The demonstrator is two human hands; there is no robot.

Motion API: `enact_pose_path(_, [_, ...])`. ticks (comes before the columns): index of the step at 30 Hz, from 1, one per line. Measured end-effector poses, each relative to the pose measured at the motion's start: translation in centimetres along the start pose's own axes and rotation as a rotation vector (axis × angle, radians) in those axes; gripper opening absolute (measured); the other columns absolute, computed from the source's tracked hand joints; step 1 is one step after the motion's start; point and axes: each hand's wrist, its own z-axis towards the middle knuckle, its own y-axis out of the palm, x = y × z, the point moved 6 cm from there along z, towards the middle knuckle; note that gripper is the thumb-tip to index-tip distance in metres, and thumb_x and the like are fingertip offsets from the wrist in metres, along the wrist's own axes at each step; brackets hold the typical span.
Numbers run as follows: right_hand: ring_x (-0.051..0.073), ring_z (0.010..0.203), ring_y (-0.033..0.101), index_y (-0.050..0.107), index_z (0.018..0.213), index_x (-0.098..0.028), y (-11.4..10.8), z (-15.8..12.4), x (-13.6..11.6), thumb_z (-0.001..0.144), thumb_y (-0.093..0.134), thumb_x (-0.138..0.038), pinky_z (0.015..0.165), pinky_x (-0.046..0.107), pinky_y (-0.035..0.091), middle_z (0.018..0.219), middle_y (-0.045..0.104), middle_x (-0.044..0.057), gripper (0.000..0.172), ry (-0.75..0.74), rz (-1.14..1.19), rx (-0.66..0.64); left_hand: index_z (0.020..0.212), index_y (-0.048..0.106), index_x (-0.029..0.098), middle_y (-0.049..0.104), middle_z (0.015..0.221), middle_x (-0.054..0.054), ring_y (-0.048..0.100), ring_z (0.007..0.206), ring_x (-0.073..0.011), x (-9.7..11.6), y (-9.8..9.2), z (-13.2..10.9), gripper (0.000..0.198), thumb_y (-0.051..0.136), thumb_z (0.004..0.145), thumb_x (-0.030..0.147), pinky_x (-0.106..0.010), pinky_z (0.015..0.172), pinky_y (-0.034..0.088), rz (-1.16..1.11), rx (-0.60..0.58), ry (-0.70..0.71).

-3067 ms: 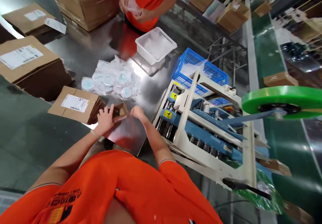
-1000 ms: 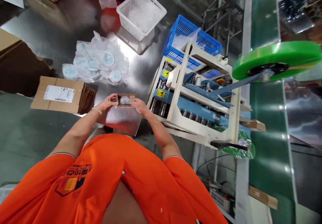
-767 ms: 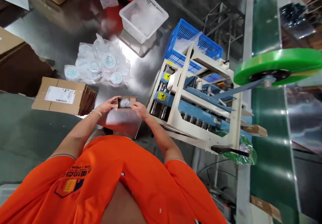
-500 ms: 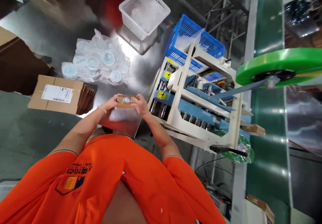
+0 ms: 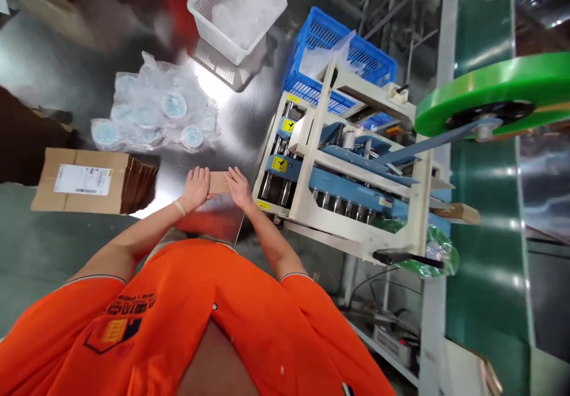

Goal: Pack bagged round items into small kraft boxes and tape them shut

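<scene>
Between my hands is a small brown cardboard box (image 5: 218, 183) with its top flap down, over the metal table near its front edge. My left hand (image 5: 196, 188) grips the box's left end, fingers bent over the top. The right end is held by my right hand (image 5: 239, 187), its fingers lying across the flap. Whatever lies inside is hidden by the closed top. Beyond the hands, several round pale-blue items in clear plastic bags (image 5: 154, 114) lie in a heap. A stack of flattened cardboard boxes (image 5: 89, 181) with a white label lies to the left.
Right of my hands stands a carton taping machine (image 5: 329, 191) with rollers and a green tape roll (image 5: 490, 93). Behind it are a blue crate (image 5: 291, 66) and a white basket (image 5: 214, 37) of clear plastic. A green conveyor belt (image 5: 483, 164) runs along the right.
The small box was open with a clear-wrapped item showing inside; its top is now folded down. Both hands have moved from its ends onto the top. The view has shifted slightly.
</scene>
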Motion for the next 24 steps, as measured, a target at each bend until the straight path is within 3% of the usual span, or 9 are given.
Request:
enact_pose_path(2, [0.030, 0.161, 0.051, 0.069, 0.153, -0.018, -0.2, -0.8, 2.0, 0.109, 0.049, -0.020, 0.133, 0.053, 0.046, 0.166, 0.059, 0.020, 0.048, 0.208, 0.063, 0.193, 0.163, 0.050, -0.005, 0.059, 0.147, -0.040, 0.050, 0.147, -0.0585, 0.1, 0.0, 1.5, 0.107, 0.072, 0.095, 0.075, -0.071, 0.122, 0.038, 0.020, -0.002, -0.009])
enact_pose_path(5, [0.037, 0.152, 0.056, 0.064, 0.153, -0.013, 0.8, -3.1, 4.5, 0.109, 0.050, -0.028, 0.127, 0.061, 0.049, 0.158, 0.061, 0.028, 0.049, 0.464, 0.105, 0.370, 0.159, 0.054, -0.001, 0.061, 0.144, -0.036, 0.053, 0.141, -0.0554, 0.6, -0.8, 6.8, 0.102, 0.077, 0.093, 0.074, -0.067, 0.118, 0.043, 0.038, 0.022, 0.002])
enact_pose_path(10, [0.045, 0.147, 0.057, 0.072, 0.139, -0.020, 4.3, -4.8, 5.5, 0.107, 0.063, -0.037, 0.119, 0.071, 0.050, 0.158, 0.061, 0.027, 0.037, 0.487, -0.055, 0.136, 0.140, 0.062, -0.005, 0.065, 0.138, -0.034, 0.055, 0.139, -0.0477, 5.9, -0.7, 20.0, 0.087, 0.086, 0.091, 0.063, -0.058, 0.119, 0.043, -0.034, 0.081, 0.105])
enact_pose_path(13, [0.045, 0.147, 0.059, 0.070, 0.145, -0.020, 5.1, -4.9, 5.9, 0.111, 0.057, -0.040, 0.115, 0.069, 0.053, 0.161, 0.059, 0.028, 0.041, 0.482, -0.211, 0.020, 0.124, 0.067, -0.005, 0.068, 0.133, -0.033, 0.059, 0.138, -0.0434, 12.0, 1.6, 26.6, 0.070, 0.088, 0.092, 0.054, -0.051, 0.119, 0.043, -0.120, 0.084, 0.214])
enact_pose_path(15, [0.044, 0.142, 0.061, 0.070, 0.145, -0.019, 5.2, -4.8, 5.9, 0.112, 0.055, -0.040, 0.112, 0.066, 0.054, 0.158, 0.061, 0.028, 0.042, 0.460, -0.276, 0.012, 0.126, 0.067, -0.005, 0.066, 0.141, -0.033, 0.060, 0.143, -0.0407, 16.6, 3.8, 29.1, 0.070, 0.089, 0.091, 0.052, -0.049, 0.123, 0.043, -0.199, 0.069, 0.301])
enact_pose_path(18, [0.039, 0.132, 0.065, 0.072, 0.137, -0.016, 4.4, -4.7, 5.5, 0.107, 0.062, -0.032, 0.108, 0.059, 0.055, 0.147, 0.066, 0.026, 0.035, 0.410, -0.283, 0.117, 0.153, 0.052, -0.007, 0.049, 0.164, -0.039, 0.047, 0.160, -0.0436, 21.9, 6.2, 29.1, 0.099, 0.093, 0.084, 0.051, -0.056, 0.131, 0.040, -0.285, 0.032, 0.378])
enact_pose_path(20, [0.036, 0.128, 0.063, 0.072, 0.129, -0.015, 3.5, -5.0, 5.2, 0.105, 0.064, -0.030, 0.107, 0.055, 0.053, 0.140, 0.068, 0.025, 0.030, 0.393, -0.248, 0.205, 0.164, 0.040, -0.005, 0.037, 0.173, -0.039, 0.033, 0.169, -0.0468, 22.7, 6.2, 26.3, 0.107, 0.094, 0.084, 0.039, -0.061, 0.134, 0.036, -0.333, 0.010, 0.427])
enact_pose_path(22, [0.035, 0.123, 0.063, 0.073, 0.119, -0.015, 2.5, -5.3, 4.8, 0.104, 0.063, -0.030, 0.105, 0.054, 0.052, 0.132, 0.069, 0.024, 0.023, 0.403, -0.207, 0.236, 0.171, 0.034, 0.000, 0.033, 0.177, -0.035, 0.027, 0.172, -0.0437, 20.8, 4.6, 21.2, 0.100, 0.084, 0.089, 0.027, -0.059, 0.137, 0.034, -0.389, 0.008, 0.482])
enact_pose_path(24, [0.037, 0.120, 0.063, 0.074, 0.112, -0.012, 1.4, -4.9, 4.3, 0.105, 0.058, -0.026, 0.103, 0.055, 0.052, 0.124, 0.070, 0.026, 0.022, 0.437, -0.186, 0.227, 0.173, 0.035, 0.007, 0.043, 0.171, -0.028, 0.041, 0.166, -0.0354, 16.6, 1.6, 13.9, 0.085, 0.070, 0.097, 0.024, -0.054, 0.135, 0.040, -0.423, 0.037, 0.486])
